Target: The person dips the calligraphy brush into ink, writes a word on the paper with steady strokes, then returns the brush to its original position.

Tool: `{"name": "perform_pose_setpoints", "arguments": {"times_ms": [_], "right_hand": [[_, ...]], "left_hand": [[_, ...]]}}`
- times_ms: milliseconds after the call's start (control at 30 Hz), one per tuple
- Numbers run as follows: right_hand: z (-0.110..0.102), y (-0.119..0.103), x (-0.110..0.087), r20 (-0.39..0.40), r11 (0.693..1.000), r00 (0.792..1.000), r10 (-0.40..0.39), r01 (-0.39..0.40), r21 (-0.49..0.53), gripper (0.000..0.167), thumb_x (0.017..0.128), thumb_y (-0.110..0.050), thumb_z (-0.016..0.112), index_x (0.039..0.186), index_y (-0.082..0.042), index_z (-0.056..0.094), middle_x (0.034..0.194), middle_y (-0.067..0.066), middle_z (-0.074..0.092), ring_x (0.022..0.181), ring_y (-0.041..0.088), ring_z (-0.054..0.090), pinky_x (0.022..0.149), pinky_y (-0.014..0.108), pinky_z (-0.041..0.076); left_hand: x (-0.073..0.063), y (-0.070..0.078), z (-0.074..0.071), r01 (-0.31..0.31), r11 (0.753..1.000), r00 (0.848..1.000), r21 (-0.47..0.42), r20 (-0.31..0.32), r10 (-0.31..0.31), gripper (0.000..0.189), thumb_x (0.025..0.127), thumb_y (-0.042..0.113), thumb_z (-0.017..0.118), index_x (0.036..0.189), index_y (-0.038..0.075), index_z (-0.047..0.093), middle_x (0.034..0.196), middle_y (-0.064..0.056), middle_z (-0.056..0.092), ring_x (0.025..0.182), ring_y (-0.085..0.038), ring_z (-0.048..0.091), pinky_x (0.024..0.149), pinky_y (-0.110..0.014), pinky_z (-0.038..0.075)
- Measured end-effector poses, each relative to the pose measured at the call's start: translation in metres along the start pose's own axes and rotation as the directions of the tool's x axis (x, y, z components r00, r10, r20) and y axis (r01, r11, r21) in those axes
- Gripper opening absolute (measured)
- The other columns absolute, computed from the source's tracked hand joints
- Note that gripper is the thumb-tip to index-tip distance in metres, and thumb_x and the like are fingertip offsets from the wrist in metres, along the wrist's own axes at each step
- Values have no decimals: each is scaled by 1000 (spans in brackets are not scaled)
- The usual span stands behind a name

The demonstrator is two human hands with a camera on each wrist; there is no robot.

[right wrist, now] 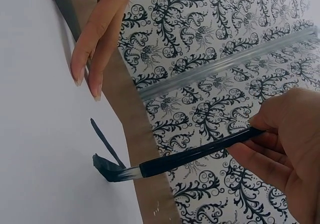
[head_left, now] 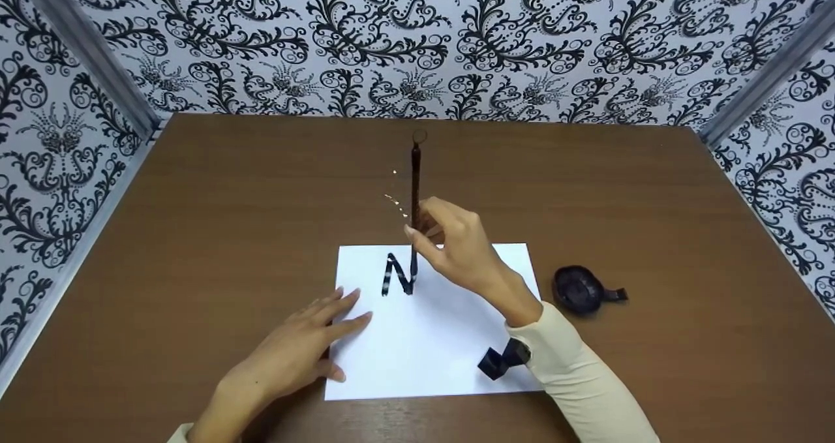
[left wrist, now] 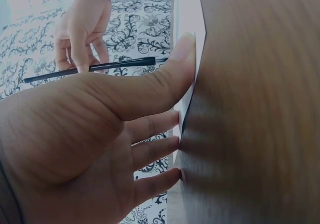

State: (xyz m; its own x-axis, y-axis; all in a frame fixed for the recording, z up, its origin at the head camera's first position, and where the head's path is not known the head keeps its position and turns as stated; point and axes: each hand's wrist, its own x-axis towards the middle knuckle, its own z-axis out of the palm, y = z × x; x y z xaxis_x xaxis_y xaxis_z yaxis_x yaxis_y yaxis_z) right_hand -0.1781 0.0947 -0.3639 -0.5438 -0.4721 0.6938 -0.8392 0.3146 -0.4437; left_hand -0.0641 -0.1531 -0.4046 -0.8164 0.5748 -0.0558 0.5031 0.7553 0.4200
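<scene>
My right hand (head_left: 460,247) pinches the dark handle of an ink brush (head_left: 416,175) between thumb and fingers. The brush stands nearly upright, with a small loop at its top end. Its pale, black-tipped bristles (right wrist: 131,173) touch a white sheet of paper (head_left: 424,345). Black strokes (head_left: 389,273) shaped like an N mark the upper left of the sheet, and the bristles are at the N's right-hand side. My left hand (head_left: 297,348) rests with spread fingers on the sheet's left edge; its thumb (left wrist: 182,48) lies along the paper in the left wrist view.
A small black dish (head_left: 579,290) with a short handle sits right of the paper. Black block-like pieces (head_left: 494,363) show by my right wrist, over the sheet. Light specks (head_left: 396,203) dot the brown table (head_left: 228,201) beyond the paper. Patterned walls (head_left: 391,45) enclose its back and sides.
</scene>
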Motion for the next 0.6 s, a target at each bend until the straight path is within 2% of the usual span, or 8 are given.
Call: {"name": "perform_pose_setpoints", "arguments": {"times_ms": [333, 600], "right_hand": [[0, 6, 0, -34, 1000, 999, 1, -2, -26, 10, 88, -2, 65, 95, 0, 59, 80, 7, 61, 72, 12, 64, 63, 13, 51], [0, 10, 0, -83, 999, 996, -17, 14, -38, 10, 87, -1, 66, 92, 2, 58, 79, 8, 61, 72, 14, 64, 63, 17, 53]], "left_hand": [[0, 0, 0, -4, 1000, 1000, 4, -1, 4, 76, 73, 31, 79, 142, 19, 49, 154, -10, 30, 139, -35, 26, 102, -63, 30], [0, 0, 0, -8, 1000, 1000, 17, -2, 8, 76, 74, 32, 78, 142, 19, 48, 154, -9, 30, 140, -35, 26, 100, -64, 32]]}}
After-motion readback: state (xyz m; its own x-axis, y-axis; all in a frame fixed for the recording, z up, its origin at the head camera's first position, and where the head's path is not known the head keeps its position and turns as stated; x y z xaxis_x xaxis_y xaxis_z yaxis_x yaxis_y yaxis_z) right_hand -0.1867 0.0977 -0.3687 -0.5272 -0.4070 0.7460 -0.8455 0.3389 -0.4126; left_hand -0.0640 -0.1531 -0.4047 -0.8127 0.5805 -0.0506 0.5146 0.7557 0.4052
